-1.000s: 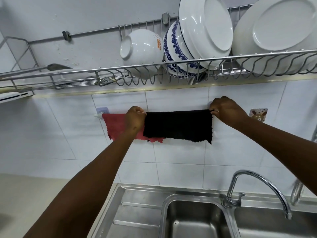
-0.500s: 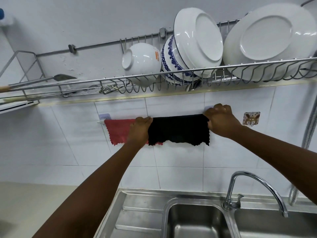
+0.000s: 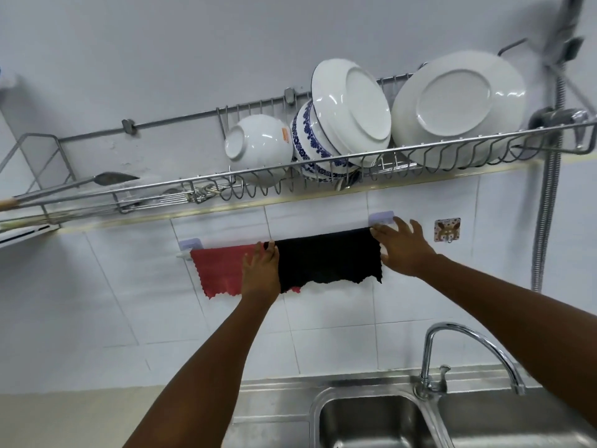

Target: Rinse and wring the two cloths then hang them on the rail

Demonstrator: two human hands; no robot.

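Observation:
A black cloth hangs over the white wall rail, spread flat against the tiles. Left of it hangs a red cloth, and the black one overlaps the red one's right end. My left hand lies flat on the black cloth's left edge with the fingers stretched up to the rail. At the cloth's right edge, my right hand has its fingers spread apart and only touches the fabric. Neither hand grips anything.
A wire dish rack with white bowls and plates hangs just above the rail. A steel sink and curved tap sit below. A sticker hook is right of the rail, and a metal hose runs down the far right.
Both hands have let go of the black cloth's top corners and their fingers have opened. The cloth now hangs by itself on the rail. My view has tilted upward.

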